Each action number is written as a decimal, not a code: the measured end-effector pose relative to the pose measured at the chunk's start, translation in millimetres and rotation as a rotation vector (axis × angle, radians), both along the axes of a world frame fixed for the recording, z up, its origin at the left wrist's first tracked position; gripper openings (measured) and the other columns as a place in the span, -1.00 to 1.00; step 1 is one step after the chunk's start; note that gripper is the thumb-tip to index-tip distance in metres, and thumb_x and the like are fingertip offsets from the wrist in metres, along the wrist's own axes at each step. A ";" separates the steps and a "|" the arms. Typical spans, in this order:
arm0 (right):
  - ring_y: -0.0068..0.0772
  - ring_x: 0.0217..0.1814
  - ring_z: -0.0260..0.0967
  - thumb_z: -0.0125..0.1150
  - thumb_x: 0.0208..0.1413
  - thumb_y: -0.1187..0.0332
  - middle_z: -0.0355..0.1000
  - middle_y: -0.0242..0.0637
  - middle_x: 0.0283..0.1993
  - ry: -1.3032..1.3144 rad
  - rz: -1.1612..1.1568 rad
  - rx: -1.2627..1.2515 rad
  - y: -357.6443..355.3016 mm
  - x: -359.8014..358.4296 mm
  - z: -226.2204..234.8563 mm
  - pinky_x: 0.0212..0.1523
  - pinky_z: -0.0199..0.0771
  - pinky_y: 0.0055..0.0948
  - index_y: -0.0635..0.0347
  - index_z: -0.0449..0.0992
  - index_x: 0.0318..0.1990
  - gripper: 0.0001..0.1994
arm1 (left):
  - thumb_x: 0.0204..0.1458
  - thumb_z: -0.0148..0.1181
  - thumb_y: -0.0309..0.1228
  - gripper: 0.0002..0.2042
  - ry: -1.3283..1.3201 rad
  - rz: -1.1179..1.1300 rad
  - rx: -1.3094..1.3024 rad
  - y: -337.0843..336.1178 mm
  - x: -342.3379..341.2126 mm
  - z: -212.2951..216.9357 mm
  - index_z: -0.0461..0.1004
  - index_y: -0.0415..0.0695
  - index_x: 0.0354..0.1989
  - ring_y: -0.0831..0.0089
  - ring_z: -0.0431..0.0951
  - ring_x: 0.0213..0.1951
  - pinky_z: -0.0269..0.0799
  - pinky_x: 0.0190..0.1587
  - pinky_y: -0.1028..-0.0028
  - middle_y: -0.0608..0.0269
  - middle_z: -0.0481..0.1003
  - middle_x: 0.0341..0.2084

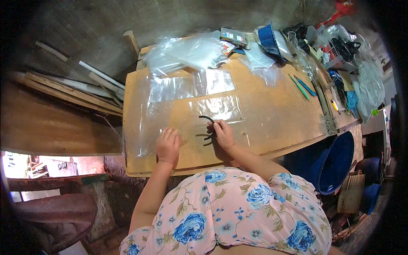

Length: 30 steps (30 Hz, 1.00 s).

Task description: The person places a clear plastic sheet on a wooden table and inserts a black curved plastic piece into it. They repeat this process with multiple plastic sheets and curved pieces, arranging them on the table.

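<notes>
1. Hands, two bare ones, are over one tan wooden tabletop (pixel 276 114).
2. One thin, black, C-shaped strip (pixel 206 117) is in the right hand (pixel 223 134), near the middle of the tabletop's front half; its two ends show beyond the fingers.
3. The right hand is closed to a pinch, thumb and index finger gripping the strip partway along its curve.
4. The left hand (pixel 168 145) lies palm down on the tabletop, left of the strip, its fingers extended and close together.
5. Flat sheets of clear, shiny plastic (pixel 221 108), at least three, lie beyond and beside the hands; overlap and glare make an exact count uncertain.
6. Two slim tools, one green (pixel 299 87) and one blue (pixel 305 85), lie side by side toward the right.
7. One heap of clear plastic bags (pixel 182 53) covers the far left edge; right of it are one small rectangular box (pixel 235 37) and one tilted blue plastic basin (pixel 268 40).
8. One large blue drum (pixel 306 161) stands below the tabletop's right side.
</notes>
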State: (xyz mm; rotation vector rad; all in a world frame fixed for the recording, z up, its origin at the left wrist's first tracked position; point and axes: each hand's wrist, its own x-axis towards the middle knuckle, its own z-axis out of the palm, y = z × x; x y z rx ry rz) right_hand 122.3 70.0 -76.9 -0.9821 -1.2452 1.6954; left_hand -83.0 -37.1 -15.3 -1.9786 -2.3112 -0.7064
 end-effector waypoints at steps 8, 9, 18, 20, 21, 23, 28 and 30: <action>-0.42 -0.21 0.37 -0.13 0.24 0.41 0.41 -0.21 -0.21 0.145 -0.153 -0.223 0.1 23.7 49.4 -0.13 0.45 -0.44 0.23 0.33 -0.25 -0.88 | 0.03 0.03 -0.16 -0.52 0.149 -0.026 -0.253 15.5 29.6 -7.5 0.29 -0.06 0.14 0.10 0.11 0.22 0.06 0.14 0.04 0.07 0.21 0.16; -0.40 -0.18 0.38 -0.14 0.24 0.42 0.41 -0.21 -0.21 0.097 -0.144 -0.178 3.5 29.4 45.2 -0.09 0.43 -0.43 0.23 0.33 -0.25 -0.88 | 0.02 0.05 -0.17 -0.52 0.153 -0.030 -0.258 15.5 28.5 -9.8 0.29 -0.05 0.14 0.10 0.13 0.21 0.07 0.13 0.05 0.07 0.21 0.16; -0.44 -0.15 0.41 -0.14 0.24 0.41 0.45 -0.22 -0.24 -0.107 -0.084 0.004 3.9 41.4 24.5 -0.08 0.39 -0.47 0.27 0.34 -0.27 -0.86 | -0.10 0.18 -0.25 -0.56 0.074 -0.005 -0.183 27.9 22.0 3.9 0.38 -0.03 0.02 0.16 0.31 -0.02 0.12 0.07 0.14 0.15 0.35 -0.09; -0.45 -0.17 0.41 -0.13 0.24 0.41 0.45 -0.23 -0.25 -0.082 -0.088 -0.015 0.7 38.1 33.4 -0.10 0.40 -0.48 0.27 0.35 -0.27 -0.86 | -0.11 0.19 -0.24 -0.59 0.146 -0.004 -0.097 31.7 23.4 7.5 0.41 0.01 -0.01 0.17 0.33 -0.05 0.13 0.05 0.16 0.16 0.36 -0.14; -0.45 -0.18 0.41 -0.13 0.24 0.41 0.45 -0.23 -0.26 -0.112 -0.072 0.002 1.0 37.0 32.7 -0.10 0.40 -0.48 0.27 0.35 -0.27 -0.86 | -0.12 0.20 -0.25 -0.61 0.108 -0.034 -0.103 36.4 20.6 6.3 0.43 0.02 -0.04 0.18 0.33 -0.06 0.14 0.04 0.17 0.17 0.36 -0.15; -0.44 -0.20 0.42 -0.12 0.24 0.40 0.45 -0.23 -0.27 -0.174 -0.038 0.035 0.5 35.2 28.4 -0.12 0.41 -0.48 0.27 0.35 -0.26 -0.86 | -0.14 0.24 -0.26 -0.65 0.029 -0.094 -0.116 47.3 11.5 -3.3 0.47 0.05 -0.10 0.19 0.34 -0.08 0.15 0.02 0.18 0.19 0.37 -0.15; -0.43 -0.26 0.42 -0.12 0.22 0.30 0.49 -0.21 -0.29 -0.054 -0.066 0.035 -6.9 24.7 18.2 -0.20 0.42 -0.45 0.32 0.41 -0.21 -0.75 | -0.21 0.30 -0.32 -0.83 -0.097 -0.070 -0.120 60.3 1.3 -15.7 0.51 -0.01 -0.40 0.21 0.36 -0.13 0.19 -0.04 0.22 0.26 0.43 -0.27; -0.41 -0.29 0.43 -0.12 0.22 0.25 0.51 -0.19 -0.31 -0.080 -0.086 0.067 -6.8 26.0 14.5 -0.22 0.42 -0.45 0.35 0.44 -0.19 -0.69 | -0.20 0.29 -0.34 -0.86 -0.139 -0.066 -0.128 63.7 1.0 -14.8 0.49 -0.04 -0.47 0.21 0.39 -0.18 0.20 -0.07 0.22 0.26 0.46 -0.35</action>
